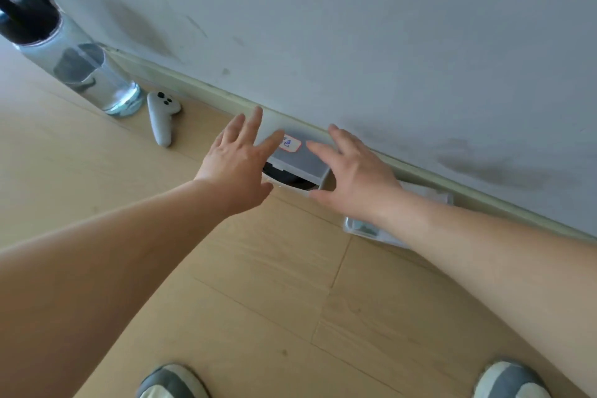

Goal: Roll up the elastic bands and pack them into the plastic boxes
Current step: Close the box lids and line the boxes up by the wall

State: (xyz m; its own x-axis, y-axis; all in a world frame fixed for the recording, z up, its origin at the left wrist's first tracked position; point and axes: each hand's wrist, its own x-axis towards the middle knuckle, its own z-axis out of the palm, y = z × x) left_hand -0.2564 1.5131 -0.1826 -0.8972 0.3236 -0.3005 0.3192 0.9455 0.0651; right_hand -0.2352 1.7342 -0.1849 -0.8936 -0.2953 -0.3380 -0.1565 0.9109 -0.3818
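head view — both hands, left hand (237,161) and right hand (350,178), fingers spread wide, apparently flanking labelled plastic box (297,158).

A clear bottle (92,74) with black cap stands on the wood floor (258,284) just beside a white controller (160,118), both near the scuffed grey wall (355,26).

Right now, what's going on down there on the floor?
A person reaches both hands toward a labelled plastic box by the wall. The left hand and right hand flank it, fingers spread; whether they touch it is unclear. Something dark shows inside. A second clear box lies under the right forearm. A water bottle and white controller sit to the left.
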